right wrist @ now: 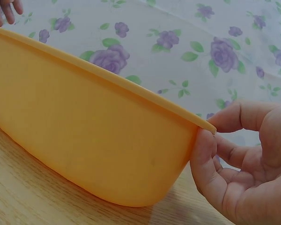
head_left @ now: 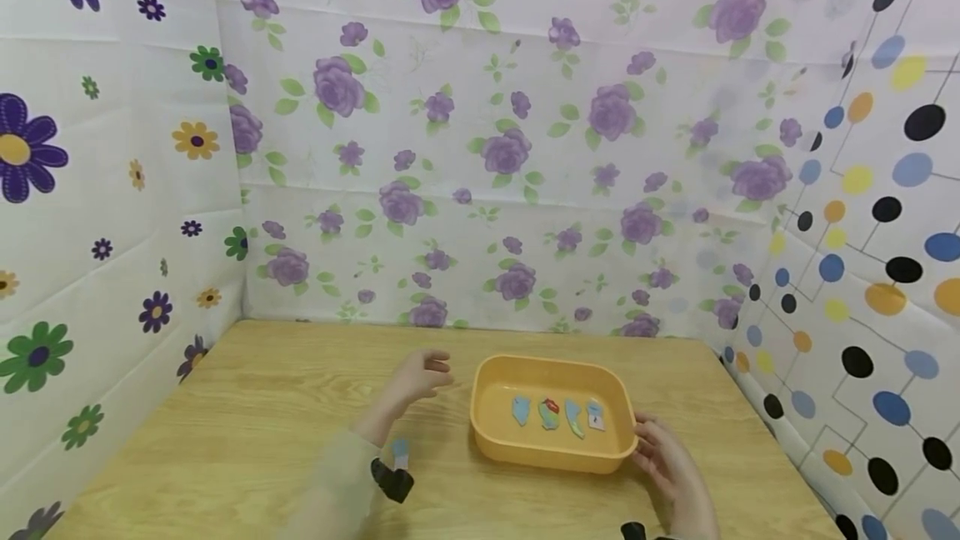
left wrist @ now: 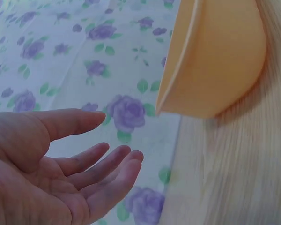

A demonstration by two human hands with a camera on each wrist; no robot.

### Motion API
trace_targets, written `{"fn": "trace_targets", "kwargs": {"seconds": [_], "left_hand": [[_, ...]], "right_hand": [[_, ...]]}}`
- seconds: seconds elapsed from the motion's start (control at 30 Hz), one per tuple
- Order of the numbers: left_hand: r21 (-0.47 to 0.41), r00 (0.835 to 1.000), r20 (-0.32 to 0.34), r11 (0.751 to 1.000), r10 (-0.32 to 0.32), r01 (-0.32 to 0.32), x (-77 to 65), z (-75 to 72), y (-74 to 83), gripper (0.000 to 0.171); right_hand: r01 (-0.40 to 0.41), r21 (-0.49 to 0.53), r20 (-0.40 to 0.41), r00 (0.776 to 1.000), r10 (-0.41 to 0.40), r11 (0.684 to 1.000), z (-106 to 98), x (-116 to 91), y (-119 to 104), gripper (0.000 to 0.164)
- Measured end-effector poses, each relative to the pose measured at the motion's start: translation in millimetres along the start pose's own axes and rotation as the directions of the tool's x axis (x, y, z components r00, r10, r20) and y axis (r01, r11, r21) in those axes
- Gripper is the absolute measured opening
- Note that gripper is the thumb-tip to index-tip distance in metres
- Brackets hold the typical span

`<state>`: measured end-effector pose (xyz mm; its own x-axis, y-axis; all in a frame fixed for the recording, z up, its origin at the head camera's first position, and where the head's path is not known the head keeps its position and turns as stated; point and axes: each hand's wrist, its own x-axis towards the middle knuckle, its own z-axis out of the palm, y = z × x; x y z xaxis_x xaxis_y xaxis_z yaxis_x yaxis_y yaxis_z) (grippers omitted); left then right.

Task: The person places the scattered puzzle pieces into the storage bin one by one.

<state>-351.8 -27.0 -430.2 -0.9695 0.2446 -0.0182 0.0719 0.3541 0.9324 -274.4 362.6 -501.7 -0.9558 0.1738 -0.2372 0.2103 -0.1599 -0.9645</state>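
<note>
A yellow-orange plastic tub (head_left: 551, 458) stands on the table, with several small flat cut-out pieces in a row on its floor. Among them are a light-blue piece (head_left: 521, 411), one with a red patch (head_left: 549, 413) and a blue-and-white one (head_left: 596, 416). At the tub's right end my right hand (head_left: 667, 461) pinches the rim (right wrist: 203, 124), thumb above and curled fingers beneath. My left hand (head_left: 422, 377) hovers to the left of the tub, apart from it, fingers loosely bent and holding nothing; its palm shows in the left wrist view.
Beside my left wrist, a small light-blue and white piece (head_left: 401, 452) overlaps the wooden table (head_left: 300, 390). Black wrist straps (head_left: 393, 480) show on the arms. Patterned cloth (head_left: 487, 190) hangs behind the table and along both sides.
</note>
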Motion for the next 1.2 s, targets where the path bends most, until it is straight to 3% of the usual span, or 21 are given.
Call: {"fn": "trace_targets", "kwargs": {"seconds": [0.23,0.43,0.6,0.83,1.2], "left_hand": [[0.026,1.000,0.007,0.999,-0.023,0.023,-17.8,-24.8,-20.5,0.049],[0.092,0.998,0.047,0.995,-0.041,0.036,-30.9,-34.1,-38.2,0.054],[0.125,0.993,0.021,0.986,-0.112,0.109,-45.3,-34.9,-48.7,0.049],[0.239,0.997,0.003,0.968,-0.080,0.077,-55.8,-30.9,-58.5,0.049],[0.237,0.998,-0.002,0.969,-0.068,0.066,-66.3,-24.3,-63.0,0.050]], "right_hand": [[0.001,-0.013,0.019,1.000,0.000,1.000,-2,3,-4,0.038],[0.007,-0.015,0.025,1.000,-0.007,1.000,-3,4,-8,0.040],[0.008,-0.004,0.026,1.000,-0.008,1.000,-1,3,-9,0.039],[-0.003,-0.014,0.020,1.000,0.003,1.000,1,3,-7,0.042],[-0.017,-0.008,0.018,1.000,0.017,1.000,-1,1,-2,0.042]]}}
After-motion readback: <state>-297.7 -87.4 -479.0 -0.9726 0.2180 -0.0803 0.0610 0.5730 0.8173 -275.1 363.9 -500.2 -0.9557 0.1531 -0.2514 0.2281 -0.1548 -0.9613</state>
